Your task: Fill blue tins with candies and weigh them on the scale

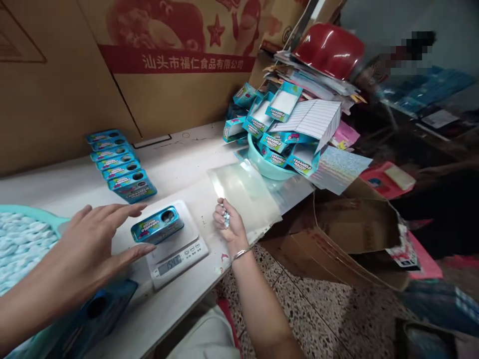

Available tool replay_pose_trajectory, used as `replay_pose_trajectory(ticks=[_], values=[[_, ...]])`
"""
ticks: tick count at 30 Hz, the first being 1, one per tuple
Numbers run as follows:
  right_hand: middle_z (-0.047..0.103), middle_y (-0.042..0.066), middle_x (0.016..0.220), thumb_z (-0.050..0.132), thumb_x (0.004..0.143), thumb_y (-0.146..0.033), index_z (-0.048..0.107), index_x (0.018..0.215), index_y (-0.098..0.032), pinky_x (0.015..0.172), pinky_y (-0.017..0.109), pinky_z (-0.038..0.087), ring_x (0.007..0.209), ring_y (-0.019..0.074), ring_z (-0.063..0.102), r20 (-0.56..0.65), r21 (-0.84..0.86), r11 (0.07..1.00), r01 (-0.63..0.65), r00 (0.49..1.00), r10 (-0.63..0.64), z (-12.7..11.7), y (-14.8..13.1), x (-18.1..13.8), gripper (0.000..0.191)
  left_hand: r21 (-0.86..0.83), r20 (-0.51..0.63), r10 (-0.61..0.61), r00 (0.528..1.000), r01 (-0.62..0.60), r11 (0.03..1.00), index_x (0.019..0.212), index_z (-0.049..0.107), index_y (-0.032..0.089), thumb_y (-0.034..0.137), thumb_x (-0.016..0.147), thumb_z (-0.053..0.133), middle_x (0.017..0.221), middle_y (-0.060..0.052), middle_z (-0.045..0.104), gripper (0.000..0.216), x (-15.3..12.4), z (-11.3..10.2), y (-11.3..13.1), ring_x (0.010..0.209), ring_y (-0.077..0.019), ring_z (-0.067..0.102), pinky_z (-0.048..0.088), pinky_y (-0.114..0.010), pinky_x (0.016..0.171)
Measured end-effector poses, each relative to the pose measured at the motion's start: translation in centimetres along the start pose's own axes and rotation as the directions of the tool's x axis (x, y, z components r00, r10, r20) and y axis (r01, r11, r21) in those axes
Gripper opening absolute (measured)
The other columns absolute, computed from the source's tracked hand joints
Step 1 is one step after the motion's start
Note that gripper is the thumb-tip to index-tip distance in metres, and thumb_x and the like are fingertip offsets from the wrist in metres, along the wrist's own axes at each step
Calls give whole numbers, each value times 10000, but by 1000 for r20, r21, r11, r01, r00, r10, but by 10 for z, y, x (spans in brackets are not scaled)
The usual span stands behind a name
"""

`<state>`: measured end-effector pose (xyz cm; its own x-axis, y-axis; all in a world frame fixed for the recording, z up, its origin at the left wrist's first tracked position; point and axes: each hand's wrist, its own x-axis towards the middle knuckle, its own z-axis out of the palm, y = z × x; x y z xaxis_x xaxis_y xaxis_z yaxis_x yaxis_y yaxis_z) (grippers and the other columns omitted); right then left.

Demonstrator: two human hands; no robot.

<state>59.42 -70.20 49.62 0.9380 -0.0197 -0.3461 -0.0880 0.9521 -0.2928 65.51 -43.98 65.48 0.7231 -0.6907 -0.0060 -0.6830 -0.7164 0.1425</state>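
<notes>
A small blue candy box (157,225) with a round hole in its top lies on a white digital scale (187,212). The scale's display is lit. My left hand (99,237) is open, its fingers and thumb spread around the box's left end; whether they touch it I cannot tell. Over the table to the right of the scale, my right hand (230,219) is closed around several small pale blue and white candies (226,218). At the left edge stands a turquoise basin (45,215) full of similar candies, partly behind my left arm.
A row of blue candy boxes (130,187) stands by the cardboard carton (67,99). Clear plastic sheets (247,194) lie right of the scale. A turquoise bowl (269,167) holds piled cartons. Dark blue boxes (101,314) sit below my left arm; an open cardboard box (348,224) stands right.
</notes>
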Motion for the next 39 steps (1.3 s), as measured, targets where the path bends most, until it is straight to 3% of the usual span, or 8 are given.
replay_pose_trajectory(ticks=[8, 20, 30, 39], values=[[384, -107, 559, 592, 856, -238, 537, 937, -188, 318, 124, 184, 377, 26, 318, 12, 14, 1000, -11, 1000, 11, -1, 0, -5, 110, 4, 69, -28, 997, 28, 1000, 1277, 478, 197, 621, 796, 564, 1247, -104, 589, 647, 3, -9, 10, 1134, -318, 521, 348, -507, 1002], [422, -83, 607, 541, 876, -174, 529, 892, -184, 324, 128, 259, 426, 34, 400, 68, 25, 999, -34, 997, 32, -6, 1, -9, 22, -58, 132, -107, 986, 115, 992, 1345, 433, 190, 527, 814, 613, 1291, -94, 545, 654, -6, -26, 21, 1193, -286, 468, 222, -562, 1102], [407, -81, 593, 432, 916, -152, 563, 1041, -166, 323, 130, 317, 425, 41, 366, 14, -63, 998, -21, 1000, 22, -2, 4, -11, 182, -59, 118, -61, 991, 69, 996, 1294, 474, 186, 457, 801, 653, 1204, -90, 575, 591, 1, -18, 25, 1140, -281, 493, 198, -591, 1101], [403, -86, 586, 541, 857, -152, 558, 916, -170, 307, 122, 289, 419, 37, 371, -13, -56, 998, -39, 999, 38, 6, 8, -10, 64, -2, 144, -56, 988, 57, 998, 1109, 570, 174, 455, 776, 681, 1017, -71, 622, 449, 5, -7, 30, 1041, -279, 539, 205, -592, 1094]])
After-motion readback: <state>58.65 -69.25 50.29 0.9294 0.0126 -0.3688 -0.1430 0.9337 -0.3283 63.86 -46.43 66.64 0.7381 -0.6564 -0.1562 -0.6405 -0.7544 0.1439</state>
